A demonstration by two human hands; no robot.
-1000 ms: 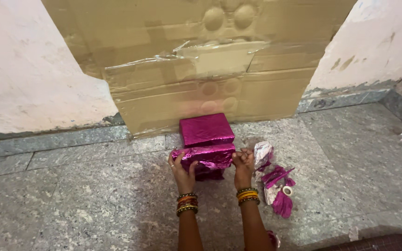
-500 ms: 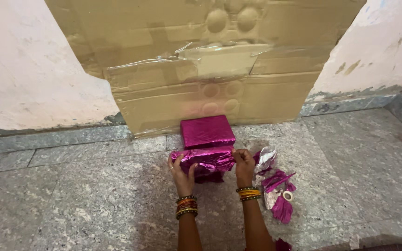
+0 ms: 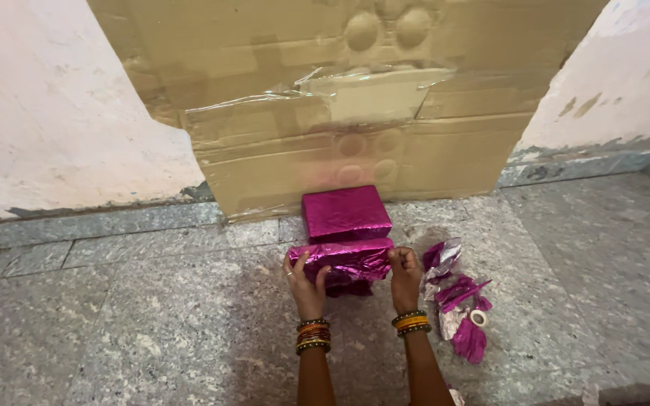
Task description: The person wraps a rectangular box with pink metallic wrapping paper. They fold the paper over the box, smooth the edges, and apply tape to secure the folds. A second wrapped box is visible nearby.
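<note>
Box (image 3: 346,213), wrapped in shiny magenta foil, sits on the stone floor (image 3: 152,331) against the cardboard (image 3: 355,150), long axis running left to right. Left hand (image 3: 306,282) and right hand (image 3: 405,274) each pinch loose foil at the near face. Foil scraps (image 3: 460,316) and a tape roll (image 3: 478,317) lie just right.

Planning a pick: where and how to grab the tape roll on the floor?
The tape roll lies flat, hole up, among pink foil scraps. Come from above, probably one finger in the hole and one on the outer rim, on its right side, where the floor is bare.
</note>
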